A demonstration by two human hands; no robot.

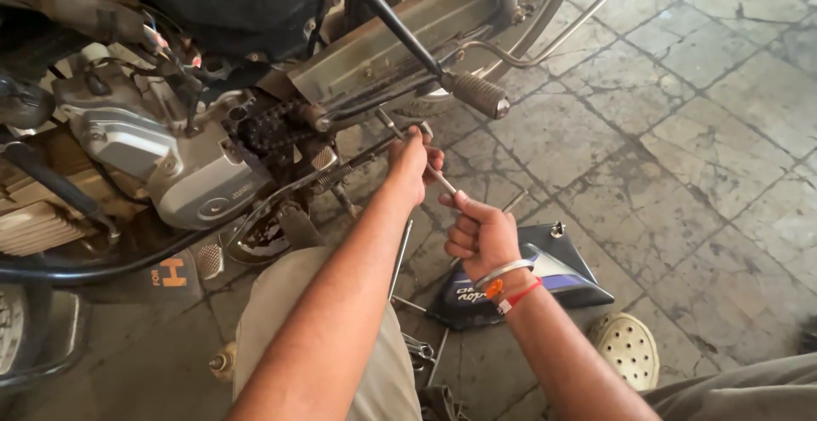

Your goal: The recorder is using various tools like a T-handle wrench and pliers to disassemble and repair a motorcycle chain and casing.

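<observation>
A motorcycle [196, 166] stands in front of me with its grey engine case and exposed drive chain [271, 127] in view. My left hand [412, 161] reaches under the frame beside the ribbed footpeg [477, 93], its fingers closed around the head end of a long metal wrench [442, 181]. My right hand [481, 234], with bangles and a red thread at the wrist, grips the lower end of the same wrench. The wrench's far tip is hidden behind my left hand.
A detached dark side panel [557, 272] lies on the stone-tiled floor [681, 157] under my right forearm. Loose spanners [417, 349] lie by my knee. A pale perforated sandal [628, 349] sits at the lower right. The brake pedal [208, 259] juts out at the lower left.
</observation>
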